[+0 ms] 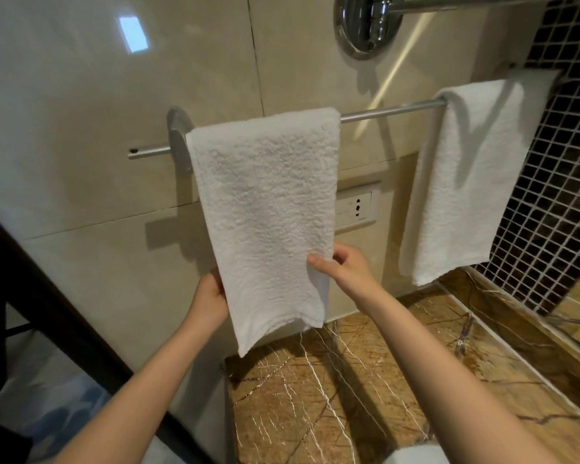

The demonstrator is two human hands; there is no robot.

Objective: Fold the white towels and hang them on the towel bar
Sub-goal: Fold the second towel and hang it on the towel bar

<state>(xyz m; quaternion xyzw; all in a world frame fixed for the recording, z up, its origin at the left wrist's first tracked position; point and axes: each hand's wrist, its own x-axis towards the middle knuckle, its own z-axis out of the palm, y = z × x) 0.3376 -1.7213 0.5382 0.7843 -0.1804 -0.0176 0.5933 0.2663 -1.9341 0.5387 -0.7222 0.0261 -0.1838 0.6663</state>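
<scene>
Plainly the near towel [265, 202] hangs over the towel bar [389, 111], its top left corner just beside the mount [178, 139] at 10 o'clock of the frame; the second towel [466, 182] hangs on the same bar at 3 o'clock, well apart from it. The left hand [211, 296] grips the near towel's left edge low down, its fingers hidden behind the cloth; the right hand [344, 267] pinches the right edge, thumb on the front face, fingers behind.

The likely trouble is an uneven downward tug; the bottom hem slants, lower at 7 o'clock than at 5 o'clock, and a harder pull from 1 hand would skew it further or drag the cloth off the smooth bar; the folded layers could also slip apart if the pinch loosens too soon.

For room: there is none toward 9 o'clock, where the mount blocks; bare bar lies open toward 3 o'clock between the 2 towels; the wall socket [355, 207] sits just behind the right edge; the marble counter [349, 380] lies at 6 o'clock below the hem; the mosaic tiles [566, 195] close off the far right.
</scene>
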